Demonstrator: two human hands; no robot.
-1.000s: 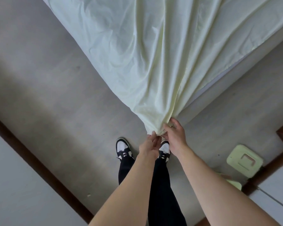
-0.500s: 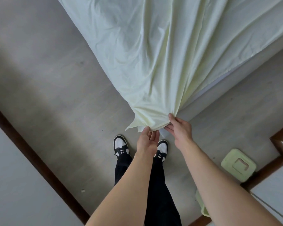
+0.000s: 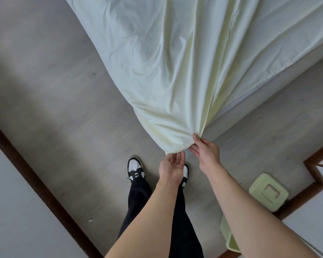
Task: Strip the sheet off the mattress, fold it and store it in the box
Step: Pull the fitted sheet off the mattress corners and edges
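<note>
The pale yellow-green sheet (image 3: 175,71) is still spread over most of the mattress (image 3: 280,84), but its near corner has been drawn off the bed's corner and hangs gathered to a point above the grey floor (image 3: 54,108). The right hand (image 3: 205,153) has that corner: thumb on top of the cloth, fingers underneath, a light pinch at the hem. The left hand (image 3: 171,167) is palm-up with its fingers straight, their tips just touching the hem from below; its grip has closed on nothing.

Judging from this, only one hand really has the cloth, and only by a pinch. A hard pull could slip the hem out of the right fingers, and the corner would drop to the floor. The rest of the sheet looks still caught on the far parts of the mattress, so tugging from this one corner could bunch or strain it instead of freeing it. The person's shoes (image 3: 135,168) stand directly beneath the hanging corner; loose cloth pooling there could be stepped on.

A pale green lid (image 3: 268,192) lies on the floor by the dark wooden trim at right, and a green rim (image 3: 229,237) that may be the box shows beside the right forearm, mostly hidden.

No writing, brand or label can be read anywhere.
</note>
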